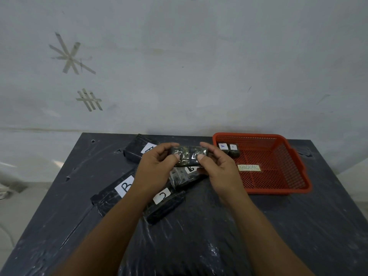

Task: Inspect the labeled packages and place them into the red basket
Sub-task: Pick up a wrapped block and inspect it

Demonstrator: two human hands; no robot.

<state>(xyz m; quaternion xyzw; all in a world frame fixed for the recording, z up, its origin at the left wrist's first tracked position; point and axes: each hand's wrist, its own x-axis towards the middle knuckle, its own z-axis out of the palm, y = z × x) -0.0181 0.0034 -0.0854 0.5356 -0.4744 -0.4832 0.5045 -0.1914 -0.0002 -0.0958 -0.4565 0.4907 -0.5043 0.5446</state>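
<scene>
Head view: both hands hold one small dark wrapped package (pixel 188 156) above the bench (pixel 278 226), left hand (pixel 157 166) pinching its left end, right hand (pixel 216 166) its right end; each grip clamped on it. Below lie packages labelled B (pixel 192 174), B (pixel 113 194), C (pixel 165 204) and A (pixel 139 149). Red basket (pixel 288 188) to the right holds two A-labelled packages (pixel 229 149) in its far-left corner and an "ABNORMAL" tag (pixel 249 167).

Two small packages (pixel 229 150) sit in the basket's (pixel 298 166) far-left corner, right of the table's (pixel 298 226) packages (pixel 119 190).
</scene>
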